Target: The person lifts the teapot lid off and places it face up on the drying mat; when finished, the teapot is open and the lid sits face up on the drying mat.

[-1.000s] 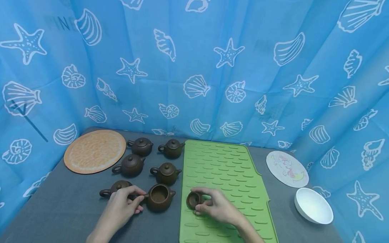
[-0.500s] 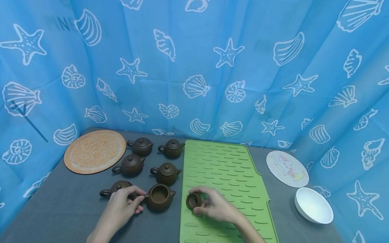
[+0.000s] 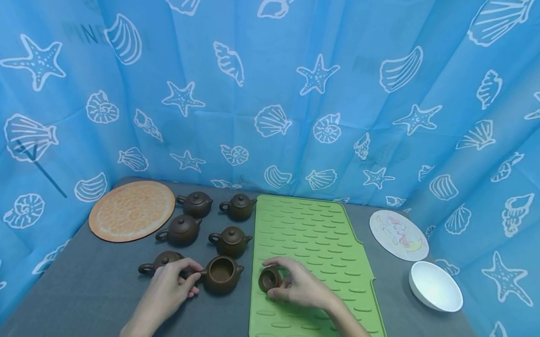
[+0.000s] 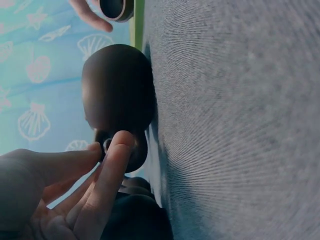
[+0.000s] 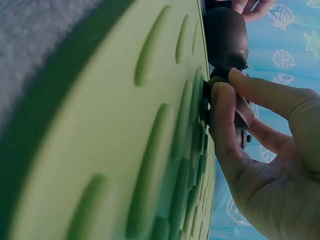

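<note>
The left hand (image 4: 52, 170) pinches the handle (image 4: 137, 154) of a dark pot (image 4: 117, 85) between thumb and finger. The pot sits on the grey table (image 4: 235, 120), a dull sheen on its rounded side. Beyond it, part of the right hand (image 4: 91, 15) shows beside a dark cup (image 4: 128, 10) at the edge of the green mat (image 4: 139, 30). A blue shell-patterned curtain (image 4: 37, 95) hangs behind.

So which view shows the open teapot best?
The head view: it looks down into the open teapot and shows its spout. The left wrist view shows its side and the handle pinched by the left hand; the right wrist, its side and spout.
</note>
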`<state>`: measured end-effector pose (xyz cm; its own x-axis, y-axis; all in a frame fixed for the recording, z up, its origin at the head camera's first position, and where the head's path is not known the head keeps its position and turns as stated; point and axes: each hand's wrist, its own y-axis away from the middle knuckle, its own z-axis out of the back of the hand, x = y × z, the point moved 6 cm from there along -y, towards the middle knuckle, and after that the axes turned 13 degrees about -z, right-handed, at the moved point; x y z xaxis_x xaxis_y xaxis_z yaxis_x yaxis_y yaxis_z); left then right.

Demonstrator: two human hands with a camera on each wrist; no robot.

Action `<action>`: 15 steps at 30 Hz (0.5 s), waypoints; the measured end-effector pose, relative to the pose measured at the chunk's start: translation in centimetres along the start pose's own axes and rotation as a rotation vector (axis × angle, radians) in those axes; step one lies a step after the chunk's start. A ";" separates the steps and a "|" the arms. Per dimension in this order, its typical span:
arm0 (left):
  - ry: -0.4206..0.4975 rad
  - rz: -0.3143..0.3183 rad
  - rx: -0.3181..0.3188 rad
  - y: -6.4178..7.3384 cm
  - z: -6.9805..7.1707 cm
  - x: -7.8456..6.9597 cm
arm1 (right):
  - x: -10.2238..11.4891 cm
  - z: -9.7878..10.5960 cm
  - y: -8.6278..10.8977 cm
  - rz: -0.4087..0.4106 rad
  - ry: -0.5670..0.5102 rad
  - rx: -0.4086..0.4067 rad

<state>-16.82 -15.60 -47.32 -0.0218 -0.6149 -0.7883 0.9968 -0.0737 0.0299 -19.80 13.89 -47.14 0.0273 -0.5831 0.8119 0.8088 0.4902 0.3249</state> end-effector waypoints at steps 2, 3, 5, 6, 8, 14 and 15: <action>-0.005 -0.005 0.003 0.0 0.0 -0.1 | 0.1 0.2 0.0 -0.007 0.010 -0.011; -0.005 -0.009 0.002 0.0 0.0 -0.2 | 0.1 0.4 0.1 -0.009 0.019 -0.020; -0.003 -0.024 -0.001 0.0 0.1 -0.4 | 0.3 0.8 0.1 -0.006 0.045 -0.042; -0.001 -0.034 -0.003 0.0 0.2 -0.5 | 0.4 0.9 0.1 -0.002 0.057 -0.051; 0.001 -0.055 -0.007 0.0 0.4 -0.8 | 0.7 1.3 0.1 0.015 0.076 -0.065; -0.043 -0.100 0.006 -0.7 1.2 -2.1 | 1.9 2.2 -0.2 0.062 0.073 -0.091; -0.056 -0.110 0.010 -0.8 1.3 -2.3 | 2.2 2.3 -0.3 0.067 0.071 -0.093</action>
<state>-17.71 -15.16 -44.73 -0.1354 -0.6452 -0.7519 0.9874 -0.1505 -0.0487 -21.34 13.93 -44.39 0.1214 -0.5972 0.7929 0.8545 0.4693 0.2226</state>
